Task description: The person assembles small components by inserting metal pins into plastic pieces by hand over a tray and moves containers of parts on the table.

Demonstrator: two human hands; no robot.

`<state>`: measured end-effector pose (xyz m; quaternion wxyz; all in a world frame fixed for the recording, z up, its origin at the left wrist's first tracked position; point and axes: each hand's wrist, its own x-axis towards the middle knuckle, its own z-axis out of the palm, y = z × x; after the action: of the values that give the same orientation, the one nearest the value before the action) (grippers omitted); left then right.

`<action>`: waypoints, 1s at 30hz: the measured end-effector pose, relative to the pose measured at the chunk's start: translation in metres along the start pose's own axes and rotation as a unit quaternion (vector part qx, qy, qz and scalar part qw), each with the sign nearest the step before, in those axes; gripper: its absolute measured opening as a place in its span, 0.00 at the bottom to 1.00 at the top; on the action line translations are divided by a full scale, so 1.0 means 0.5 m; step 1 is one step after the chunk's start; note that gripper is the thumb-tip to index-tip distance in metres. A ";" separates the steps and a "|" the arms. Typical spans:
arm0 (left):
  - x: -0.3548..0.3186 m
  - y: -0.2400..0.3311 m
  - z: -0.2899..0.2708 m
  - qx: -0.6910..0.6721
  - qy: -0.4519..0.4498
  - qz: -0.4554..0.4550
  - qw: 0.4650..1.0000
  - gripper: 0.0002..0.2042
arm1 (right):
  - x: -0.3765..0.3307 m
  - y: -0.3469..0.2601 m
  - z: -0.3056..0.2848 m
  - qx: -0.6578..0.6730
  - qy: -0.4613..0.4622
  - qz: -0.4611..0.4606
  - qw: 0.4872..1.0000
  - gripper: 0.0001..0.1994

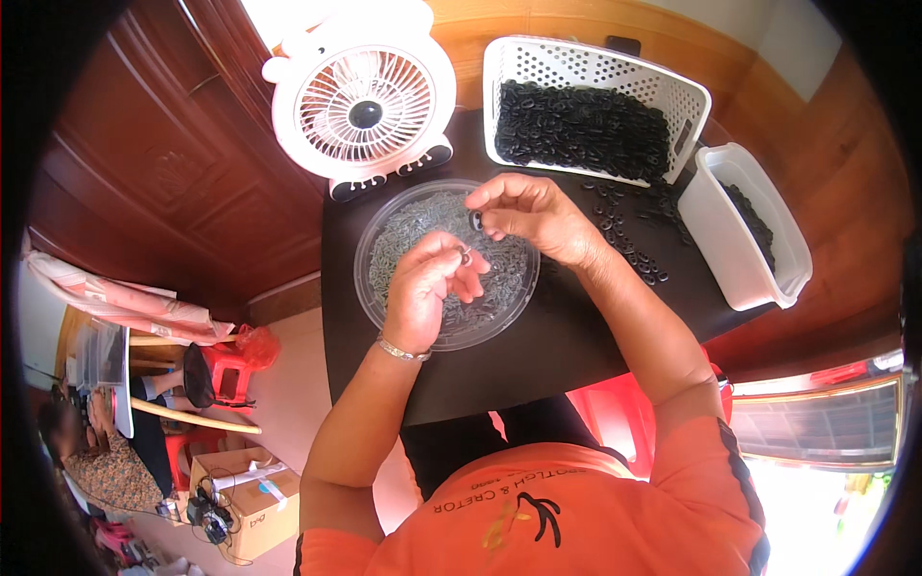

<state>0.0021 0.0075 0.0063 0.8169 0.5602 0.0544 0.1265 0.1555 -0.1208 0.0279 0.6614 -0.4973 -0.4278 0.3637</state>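
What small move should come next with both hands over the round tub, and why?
Perhaps bring the right hand nearer the left hand: the right pinches a black ring-like piece, the left holds a small piece too tiny to identify, and a gap separates them.

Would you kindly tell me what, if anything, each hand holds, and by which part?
The right hand pinches a small black piece, apparently by its edge. The left hand seems to pinch a tiny item, its kind and gripped part unclear.

on the counter (567, 331), a fan (365, 106) stands behind a round tub (359, 259); right of the fan, a perforated basket (576, 62) holds rings (581, 130), with a plastic bin (730, 245) farther right.
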 end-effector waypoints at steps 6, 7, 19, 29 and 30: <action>0.002 -0.001 -0.006 -0.054 -0.017 0.031 0.998 0.08 | 0.000 0.010 0.042 -0.031 -0.004 0.002 1.000 0.11; 0.002 -0.001 -0.007 -0.053 -0.017 0.030 0.998 0.08 | 0.000 0.011 0.043 -0.030 -0.003 0.002 1.000 0.11; 0.002 0.002 -0.011 -0.035 -0.005 0.046 0.998 0.08 | 0.005 0.036 0.043 -0.182 0.005 -0.105 0.978 0.06; -0.003 0.006 0.000 0.103 -0.012 0.054 0.993 0.09 | 0.001 0.005 0.022 -0.062 -0.054 0.136 0.987 0.09; -0.003 0.006 0.002 0.094 -0.003 0.053 0.994 0.08 | 0.002 0.012 0.019 -0.035 -0.046 0.138 0.989 0.10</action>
<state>0.0006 0.0074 0.0095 0.7526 0.6372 0.0342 0.1625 0.1469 -0.1151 0.0237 0.5661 -0.5574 -0.3977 0.4590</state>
